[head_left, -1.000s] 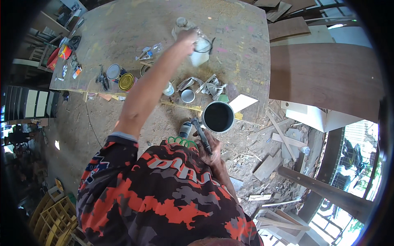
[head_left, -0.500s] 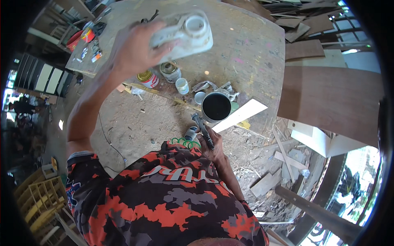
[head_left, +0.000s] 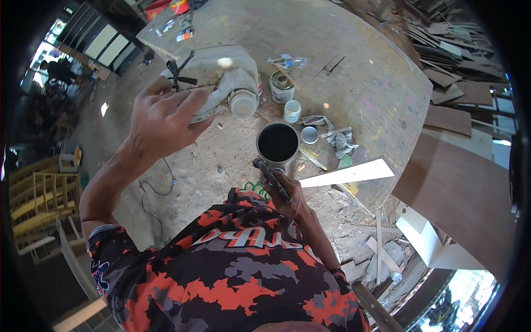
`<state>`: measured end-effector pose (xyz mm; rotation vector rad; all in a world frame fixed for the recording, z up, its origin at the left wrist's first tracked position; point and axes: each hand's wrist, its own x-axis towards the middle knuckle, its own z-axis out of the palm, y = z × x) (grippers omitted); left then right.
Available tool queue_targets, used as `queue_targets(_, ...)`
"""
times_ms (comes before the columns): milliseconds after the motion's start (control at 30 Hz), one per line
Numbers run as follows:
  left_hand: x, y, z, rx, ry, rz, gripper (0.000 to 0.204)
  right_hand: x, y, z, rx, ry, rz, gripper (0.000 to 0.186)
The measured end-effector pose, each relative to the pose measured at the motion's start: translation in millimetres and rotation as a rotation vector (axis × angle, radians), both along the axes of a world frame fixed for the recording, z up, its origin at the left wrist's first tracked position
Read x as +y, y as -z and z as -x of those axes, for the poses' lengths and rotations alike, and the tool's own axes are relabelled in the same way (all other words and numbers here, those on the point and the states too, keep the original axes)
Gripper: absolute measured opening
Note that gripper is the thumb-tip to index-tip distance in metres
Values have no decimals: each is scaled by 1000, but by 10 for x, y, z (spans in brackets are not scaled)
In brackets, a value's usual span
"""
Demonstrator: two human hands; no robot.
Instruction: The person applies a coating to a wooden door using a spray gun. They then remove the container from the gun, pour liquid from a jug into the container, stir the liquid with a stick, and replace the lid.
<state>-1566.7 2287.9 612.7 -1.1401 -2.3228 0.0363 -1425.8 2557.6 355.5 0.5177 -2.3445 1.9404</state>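
Observation:
My left hand (head_left: 166, 116) grips a grimy translucent plastic jug (head_left: 213, 61), tilted, with a capped spout (head_left: 243, 104) toward the right; a dark wire loop sits at its left. My right hand (head_left: 285, 199) is closed on a dark spray gun (head_left: 268, 174) at my front. The gun's metal cup (head_left: 277, 142), full of dark liquid, sits just above that hand, near the table edge. A green coiled hose (head_left: 254, 188) lies beside the gun. A small white container (head_left: 292, 111), a round lid (head_left: 310, 134) and a tin can (head_left: 282, 94) stand on the table nearby.
The worn table (head_left: 365, 72) spans the upper middle, holding rags (head_left: 344, 143), a white strip (head_left: 354, 172) and small tools. Stacked boards (head_left: 453, 166) are at right, wooden frames (head_left: 44, 199) at left, a cable (head_left: 163, 185) on the floor. A person (head_left: 55, 72) is in the far left background.
My left hand has lifted the jug from the table and brought it nearer, left of the cup. My right hand still holds the gun. The view has turned leftward.

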Motion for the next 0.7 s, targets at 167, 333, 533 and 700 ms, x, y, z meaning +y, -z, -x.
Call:
queue_targets(167,-214,147,-118,41,-96,127,42,-154,-22,121,-19,-163,-30,36)
queue_targets(333,-353,250,-176,92,-137,188,39,-276,-10,201,2,-277,-32,38)
queue_targets(533,-454,287,-225,229,-115,218,27,-375,-106,200,-48,-322,-39,40)
queue_targets(700,-490,280,-230,302,-91,202,21,-453,-219,200,14,-275,-26,31)
